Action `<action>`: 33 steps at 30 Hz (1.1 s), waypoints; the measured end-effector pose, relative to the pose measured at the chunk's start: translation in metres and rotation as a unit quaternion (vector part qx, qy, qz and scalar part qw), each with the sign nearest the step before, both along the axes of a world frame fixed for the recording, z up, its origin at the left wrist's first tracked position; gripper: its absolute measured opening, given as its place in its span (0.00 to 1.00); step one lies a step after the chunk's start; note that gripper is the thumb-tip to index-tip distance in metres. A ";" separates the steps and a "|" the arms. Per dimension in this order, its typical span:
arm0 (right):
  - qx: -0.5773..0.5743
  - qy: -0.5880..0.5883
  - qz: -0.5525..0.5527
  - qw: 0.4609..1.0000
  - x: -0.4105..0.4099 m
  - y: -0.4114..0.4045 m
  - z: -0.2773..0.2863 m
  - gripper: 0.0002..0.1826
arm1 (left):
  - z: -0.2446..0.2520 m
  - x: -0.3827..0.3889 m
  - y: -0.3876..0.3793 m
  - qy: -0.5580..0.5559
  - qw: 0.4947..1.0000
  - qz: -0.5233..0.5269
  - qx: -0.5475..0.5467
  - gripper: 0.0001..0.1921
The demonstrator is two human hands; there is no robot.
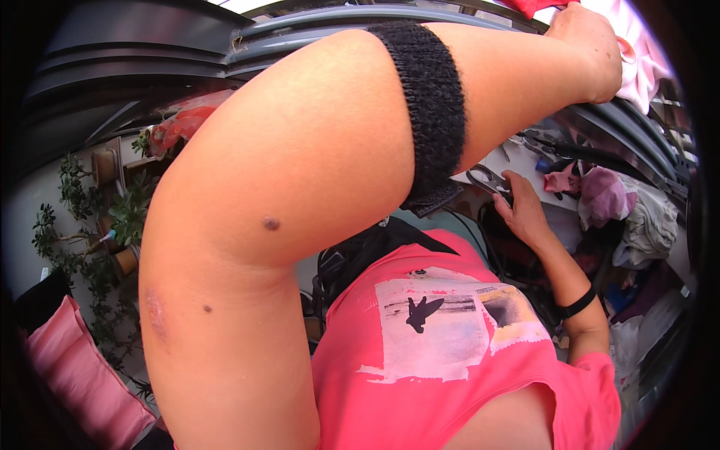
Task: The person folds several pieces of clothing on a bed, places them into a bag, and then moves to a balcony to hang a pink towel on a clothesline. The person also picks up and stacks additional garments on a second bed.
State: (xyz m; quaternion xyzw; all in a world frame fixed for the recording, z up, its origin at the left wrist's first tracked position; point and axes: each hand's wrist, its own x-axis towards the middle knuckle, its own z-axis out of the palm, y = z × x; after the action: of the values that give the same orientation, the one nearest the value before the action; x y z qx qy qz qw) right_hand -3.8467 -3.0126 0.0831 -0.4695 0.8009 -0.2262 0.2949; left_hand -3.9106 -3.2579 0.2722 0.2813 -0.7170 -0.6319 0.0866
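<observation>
My left arm spans the view, with a black knitted band [424, 101] around its forearm. At the top right, my left hand [590, 53] is raised against a pale pink cloth [647, 73], beside a piece of red cloth [531, 7]. Its fingers are mostly hidden, so its grip is unclear. Lower down, my right hand [523, 208] has thumb and fingers around dark-handled scissors [488, 179] at the edge of a white surface [514, 163]. A thin black band circles the right forearm.
Crumpled purple cloth [607, 194] and grey cloth [647, 228] lie right of my right hand. Grey metal rails [349, 19] run across the top. Potted succulents [93, 208] stand at the left, above a folded pink cloth [84, 371]. Dark cables hang near my waist.
</observation>
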 end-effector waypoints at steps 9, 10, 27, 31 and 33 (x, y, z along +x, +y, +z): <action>0.065 -0.328 -0.171 0.927 -0.054 0.017 0.228 0.21 | 0.000 0.011 -0.010 -0.079 0.965 -0.133 -0.212 0.18; 0.008 -0.274 -0.164 0.948 -0.058 0.007 0.254 0.22 | 0.001 0.012 -0.010 -0.079 0.960 -0.148 -0.226 0.19; 0.121 0.611 -0.069 0.779 -0.328 -0.261 0.320 0.08 | 0.007 0.025 -0.008 0.068 0.977 -0.080 -0.183 0.25; 0.145 0.610 0.039 0.778 -0.384 -0.287 0.302 0.07 | 0.010 0.028 -0.010 0.049 0.974 -0.120 -0.187 0.28; 0.197 0.618 0.100 0.755 -0.406 -0.307 0.280 0.07 | 0.012 0.029 -0.011 0.047 0.975 -0.129 -0.175 0.27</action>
State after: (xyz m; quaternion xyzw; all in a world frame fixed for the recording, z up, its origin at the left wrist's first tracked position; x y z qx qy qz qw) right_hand -4.2528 -3.3197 0.3635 -0.5159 0.7844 0.3062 -0.1573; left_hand -3.8818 -3.2685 0.2845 0.1369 -0.8419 -0.5149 0.0860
